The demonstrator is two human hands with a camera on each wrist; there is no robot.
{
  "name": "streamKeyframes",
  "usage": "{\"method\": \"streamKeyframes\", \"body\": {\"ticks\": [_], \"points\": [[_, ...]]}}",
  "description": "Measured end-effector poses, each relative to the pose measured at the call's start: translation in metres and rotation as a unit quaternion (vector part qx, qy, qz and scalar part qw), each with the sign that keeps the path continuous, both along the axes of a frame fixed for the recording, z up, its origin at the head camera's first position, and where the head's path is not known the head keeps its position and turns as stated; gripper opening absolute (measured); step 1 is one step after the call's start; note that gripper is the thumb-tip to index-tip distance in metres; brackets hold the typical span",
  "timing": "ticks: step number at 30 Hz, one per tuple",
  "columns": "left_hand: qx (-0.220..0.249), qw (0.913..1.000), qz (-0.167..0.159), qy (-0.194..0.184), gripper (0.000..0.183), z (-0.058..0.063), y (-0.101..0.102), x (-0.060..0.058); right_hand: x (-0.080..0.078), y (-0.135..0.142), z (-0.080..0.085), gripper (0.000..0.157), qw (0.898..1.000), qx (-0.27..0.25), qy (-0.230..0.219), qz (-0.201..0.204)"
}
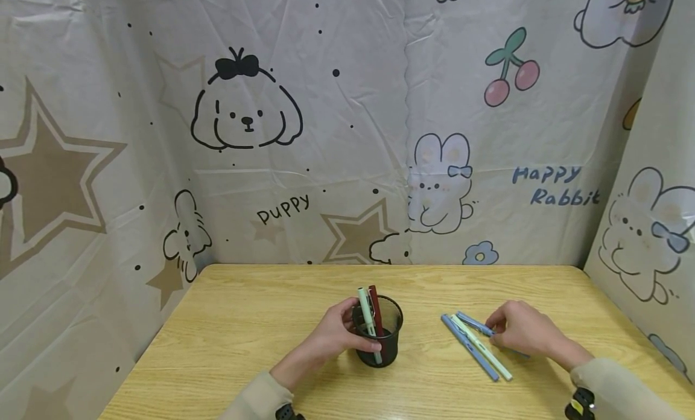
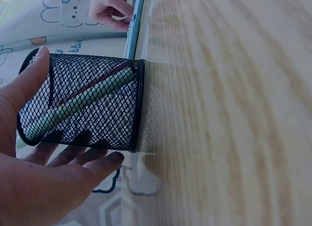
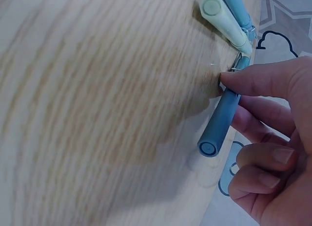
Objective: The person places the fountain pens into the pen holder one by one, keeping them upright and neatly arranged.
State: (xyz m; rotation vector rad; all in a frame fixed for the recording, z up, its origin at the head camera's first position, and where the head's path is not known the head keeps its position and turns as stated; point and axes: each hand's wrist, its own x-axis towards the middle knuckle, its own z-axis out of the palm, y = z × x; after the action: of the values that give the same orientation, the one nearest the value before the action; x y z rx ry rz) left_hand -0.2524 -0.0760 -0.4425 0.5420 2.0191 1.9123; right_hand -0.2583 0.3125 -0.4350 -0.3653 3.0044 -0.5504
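A black mesh pen cup stands upright on the table, holding a light green pen and a dark red pen. My left hand grips the cup from its left side, thumb on one side and fingers round the other, as the left wrist view shows. To the right, my right hand pinches a blue pen between thumb and fingers, its far end low over the table. Beside it lie a second blue pen and a light green pen, close together.
The wooden table reaches back to a white patterned curtain, which also hangs along both sides. Bare wood lies between the cup and the loose pens. Dark devices are strapped on both wrists.
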Motion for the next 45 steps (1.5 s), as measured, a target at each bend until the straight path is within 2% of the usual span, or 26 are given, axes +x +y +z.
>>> {"method": "streamKeyframes", "body": {"ticks": [11,18,23,31,38,45], "points": [[0.0,1.0,0.001,-0.003,0.075,0.0,0.0,0.0,0.001,0.007,-0.004,0.022,0.999,-0.05,0.004,-0.007],[-0.003,1.0,0.001,-0.002,0.075,-0.001,-0.001,-0.001,0.005,0.006,-0.002,0.02,0.996,-0.088,0.016,0.004],[0.0,1.0,-0.002,0.001,0.076,-0.001,-0.002,0.0,0.007,0.004,-0.001,0.018,0.994,-0.11,0.029,-0.003],[0.002,1.0,-0.002,-0.002,0.076,-0.001,-0.002,0.0,0.012,-0.006,0.005,0.018,0.989,-0.136,0.063,-0.006],[0.0,1.0,0.002,-0.009,0.075,0.002,-0.001,0.001,0.019,-0.018,0.012,0.019,0.983,-0.169,0.071,-0.022],[-0.003,1.0,0.001,-0.007,0.074,0.004,0.0,0.002,0.025,-0.029,0.015,0.018,0.974,-0.206,0.087,-0.017]]}}
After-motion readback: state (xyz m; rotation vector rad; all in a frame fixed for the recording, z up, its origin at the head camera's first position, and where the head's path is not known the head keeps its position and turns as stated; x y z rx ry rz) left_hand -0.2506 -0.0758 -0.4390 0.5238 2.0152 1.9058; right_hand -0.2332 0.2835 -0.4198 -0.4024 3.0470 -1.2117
